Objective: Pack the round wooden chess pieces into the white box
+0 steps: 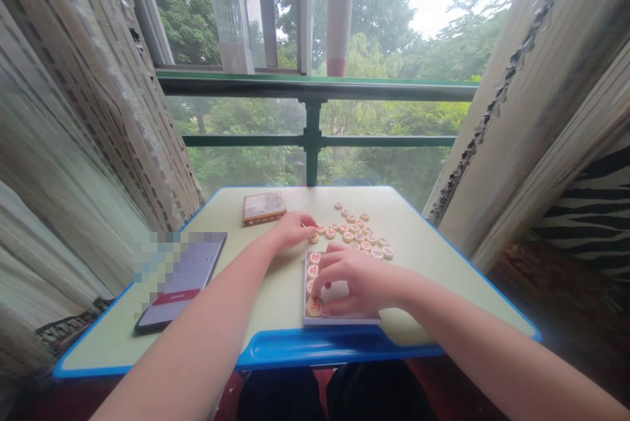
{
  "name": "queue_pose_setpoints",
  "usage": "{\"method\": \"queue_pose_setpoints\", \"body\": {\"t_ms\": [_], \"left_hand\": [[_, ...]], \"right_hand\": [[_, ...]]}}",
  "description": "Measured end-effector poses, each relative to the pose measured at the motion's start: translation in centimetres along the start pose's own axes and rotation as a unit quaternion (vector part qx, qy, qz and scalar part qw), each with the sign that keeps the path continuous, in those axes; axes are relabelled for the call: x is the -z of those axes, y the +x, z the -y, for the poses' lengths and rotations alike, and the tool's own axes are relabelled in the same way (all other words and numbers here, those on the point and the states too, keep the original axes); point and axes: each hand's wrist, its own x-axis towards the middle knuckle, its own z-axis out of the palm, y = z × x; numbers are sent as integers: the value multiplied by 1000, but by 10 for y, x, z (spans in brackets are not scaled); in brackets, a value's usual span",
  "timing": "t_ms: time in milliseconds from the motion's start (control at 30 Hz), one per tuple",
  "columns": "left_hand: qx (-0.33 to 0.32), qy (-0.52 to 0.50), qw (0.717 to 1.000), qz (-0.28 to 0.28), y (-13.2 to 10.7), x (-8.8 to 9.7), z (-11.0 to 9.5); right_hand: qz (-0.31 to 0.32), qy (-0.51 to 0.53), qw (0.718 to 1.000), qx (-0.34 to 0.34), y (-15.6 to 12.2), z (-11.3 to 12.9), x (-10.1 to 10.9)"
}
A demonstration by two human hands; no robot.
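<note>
Reaching forward across the table, my left hand [294, 229] is closed, fingertips at a round wooden xiangqi piece [314, 238] beside the loose group. My right hand [354, 277] reaches over a shallow open box [342, 322], its fingers curved and apart. Its index fingertip touches a piece in the box's left column, and the thumb is near the lowest piece [315, 306]. Pieces with red characters line that column, including the top one [315, 257]. Part of the box's inside is hidden under my right hand. Several loose xiangqi pieces [365, 246] lie spread beyond the box.
A patterned box lid [264, 208] lies at the back left of the table [275, 277]. On the left rests a phone or tablet [182, 283], partly blurred out. The table has a blue rim with a tray groove [319, 345] in front. Curtains [492, 113] flank the railing [315, 126].
</note>
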Motion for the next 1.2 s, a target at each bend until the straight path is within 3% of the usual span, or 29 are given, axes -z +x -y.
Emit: {"method": "queue_pose_setpoints", "body": {"t_ms": [967, 1200], "left_hand": [[7, -18, 1000, 5, 2, -1, 6], [-5, -17, 1000, 1, 1, 1, 3]], "right_hand": [[-25, 35, 999, 18, 0, -4, -3], [-113, -50, 985, -117, 0, -19, -3]]}}
